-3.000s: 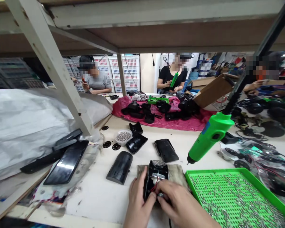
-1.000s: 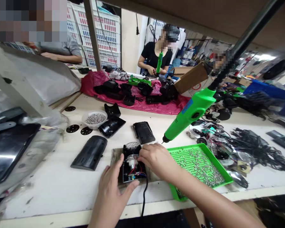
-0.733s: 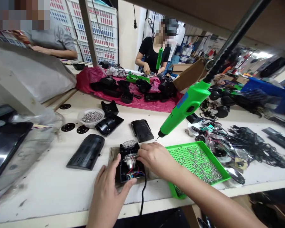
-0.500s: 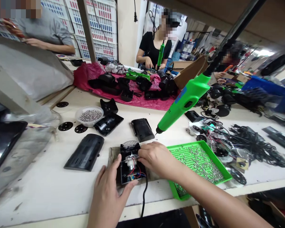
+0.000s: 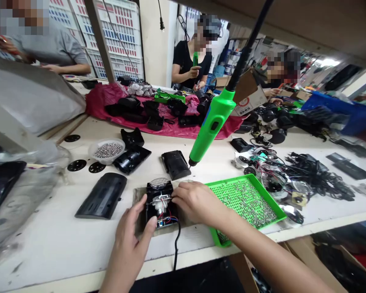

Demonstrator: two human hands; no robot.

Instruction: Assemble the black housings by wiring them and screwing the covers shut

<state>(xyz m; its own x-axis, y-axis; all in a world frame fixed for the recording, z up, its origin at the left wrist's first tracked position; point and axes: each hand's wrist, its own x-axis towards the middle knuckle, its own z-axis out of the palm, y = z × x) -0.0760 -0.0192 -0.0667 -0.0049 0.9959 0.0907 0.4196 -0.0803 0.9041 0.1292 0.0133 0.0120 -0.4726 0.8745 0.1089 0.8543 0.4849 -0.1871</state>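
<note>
A black housing with a motor, wires and a round grille lies open on a small mat near the table's front. My left hand is at its left side, thumb and fingers spread around that edge. My right hand has its fingers pressed together at the upper right edge; what they hold, if anything, is hidden. Above, a green electric screwdriver hangs with its tip over a black cover. To the right lies a green tray of small screws.
A bowl of small metal parts, black shells and discs lie left. Wires and cables fill the right. Behind, black parts rest on pink plastic; people work beyond.
The camera view has shifted, so most things sit farther left. The hanging screwdriver has swung to a steeper angle. The person opposite has raised a hand to a green tool. My hands remain at the housing.
</note>
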